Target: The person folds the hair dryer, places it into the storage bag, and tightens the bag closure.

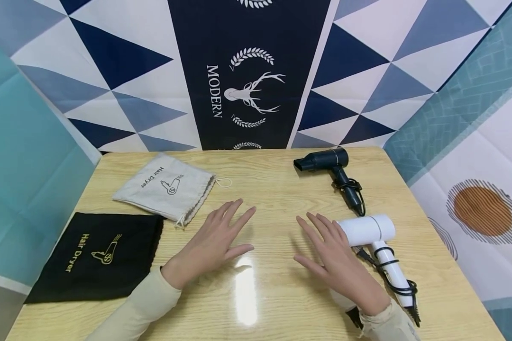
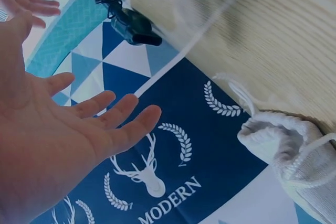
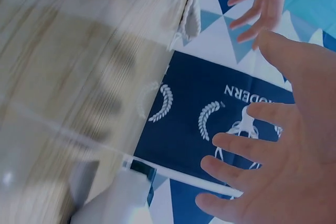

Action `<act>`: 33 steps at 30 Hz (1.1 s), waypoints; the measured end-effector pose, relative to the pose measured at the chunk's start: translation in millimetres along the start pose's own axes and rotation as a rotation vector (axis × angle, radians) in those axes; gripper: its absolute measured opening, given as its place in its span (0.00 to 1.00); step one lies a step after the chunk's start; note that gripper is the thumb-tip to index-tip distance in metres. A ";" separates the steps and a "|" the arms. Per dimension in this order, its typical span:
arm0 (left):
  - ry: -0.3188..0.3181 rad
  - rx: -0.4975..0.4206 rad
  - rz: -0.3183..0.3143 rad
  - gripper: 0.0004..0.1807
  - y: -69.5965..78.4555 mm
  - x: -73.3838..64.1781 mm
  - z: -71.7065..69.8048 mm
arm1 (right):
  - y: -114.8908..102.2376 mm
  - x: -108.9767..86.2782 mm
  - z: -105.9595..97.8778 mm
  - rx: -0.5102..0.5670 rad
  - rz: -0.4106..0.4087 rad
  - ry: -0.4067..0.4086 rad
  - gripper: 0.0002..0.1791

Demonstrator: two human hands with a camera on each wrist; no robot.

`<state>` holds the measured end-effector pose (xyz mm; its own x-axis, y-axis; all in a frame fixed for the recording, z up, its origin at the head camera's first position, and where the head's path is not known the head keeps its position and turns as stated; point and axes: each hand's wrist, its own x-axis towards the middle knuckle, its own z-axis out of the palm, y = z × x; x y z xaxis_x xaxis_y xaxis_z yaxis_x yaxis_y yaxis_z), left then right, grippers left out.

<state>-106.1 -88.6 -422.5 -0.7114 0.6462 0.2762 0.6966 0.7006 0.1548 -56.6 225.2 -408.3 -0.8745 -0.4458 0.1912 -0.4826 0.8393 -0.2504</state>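
My left hand (image 1: 211, 244) hovers over the middle of the table with its fingers spread and nothing in it. To its left lie a grey drawstring bag (image 1: 166, 187) and a black bag (image 1: 98, 258), both printed "Hair Dryer". My right hand (image 1: 333, 258), fingers extended and holding nothing, is beside a white hair dryer (image 1: 369, 229) and overlaps its nozzle end in the head view. A black cord wraps the white handle. Farther back lies a black hair dryer (image 1: 324, 159), its cord wound round the handle. In the left wrist view the grey bag's gathered mouth (image 2: 283, 135) shows.
The wooden table (image 1: 264, 189) ends at the back against a patterned cloth (image 1: 247, 71) with a deer print. Teal cloth (image 1: 25, 156) hangs at the left side, and a cloth with round orange shapes (image 1: 482, 208) at the right.
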 end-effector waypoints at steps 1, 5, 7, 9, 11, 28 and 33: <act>-0.004 -0.007 0.001 0.43 0.9 0.8 -0.5 | 1.3 -1.3 -1.0 0.000 0.004 0.005 0.44; -0.013 -0.049 0.006 0.41 4.9 4.7 -1.9 | 7.4 -6.5 -5.8 -0.009 0.008 0.045 0.39; -0.025 -0.062 0.005 0.41 7.1 6.8 -2.5 | 10.6 -9.7 -8.1 -0.014 0.014 0.063 0.36; -0.042 -0.069 0.001 0.40 9.0 8.7 -2.9 | 13.7 -13.3 -9.8 -0.021 0.025 0.076 0.34; -0.058 -0.067 0.000 0.40 10.8 10.7 -3.6 | 16.6 -16.8 -11.2 -0.031 0.033 0.090 0.33; -0.088 -0.088 0.050 0.39 23.6 22.9 1.9 | 38.4 -42.6 -25.3 0.008 0.065 0.275 0.30; -0.095 -0.078 0.066 0.39 26.2 24.6 3.7 | 43.4 -49.1 -28.0 0.001 0.070 0.305 0.29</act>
<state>-105.7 -53.1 -415.2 -0.6672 0.7181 0.1980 0.7443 0.6328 0.2135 -33.2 292.2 -402.0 -0.8507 -0.2729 0.4492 -0.4219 0.8642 -0.2740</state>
